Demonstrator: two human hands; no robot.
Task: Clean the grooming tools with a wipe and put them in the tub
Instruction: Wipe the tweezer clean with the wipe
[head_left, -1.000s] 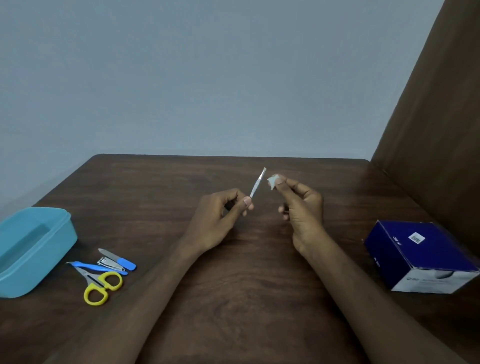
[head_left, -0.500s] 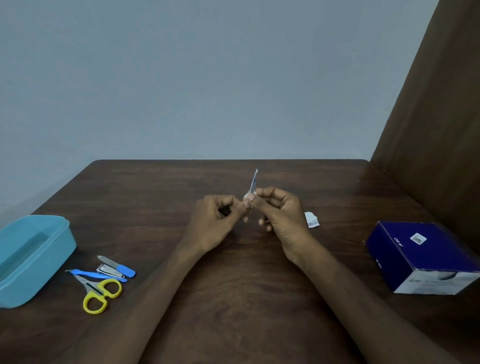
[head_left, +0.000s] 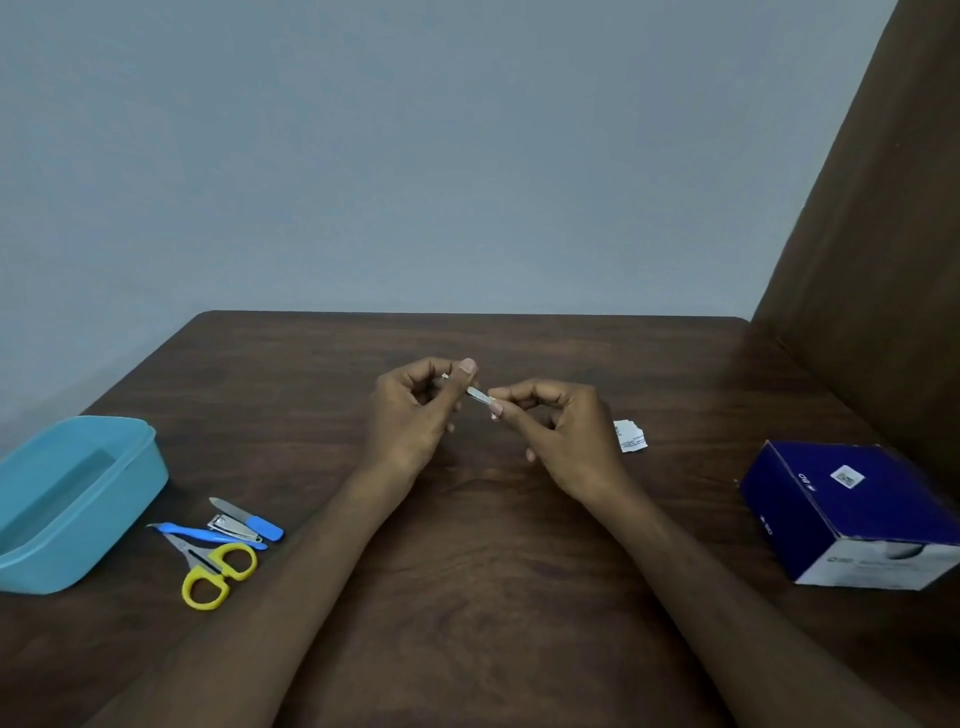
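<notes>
Both hands hold one thin metal tool (head_left: 480, 395) above the table (head_left: 467, 545): left hand (head_left: 410, 415) pinches one end, right hand (head_left: 556, 436) pinches the other

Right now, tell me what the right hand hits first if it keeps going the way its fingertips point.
The right hand points left; first it would likely meet the left hand gripping the same slim metal tool.

Both hands, left hand (head_left: 410, 415) and right hand (head_left: 558, 436), pinch a slim metal tool (head_left: 480, 395) (tilted) above the table (head_left: 467, 571).
</notes>
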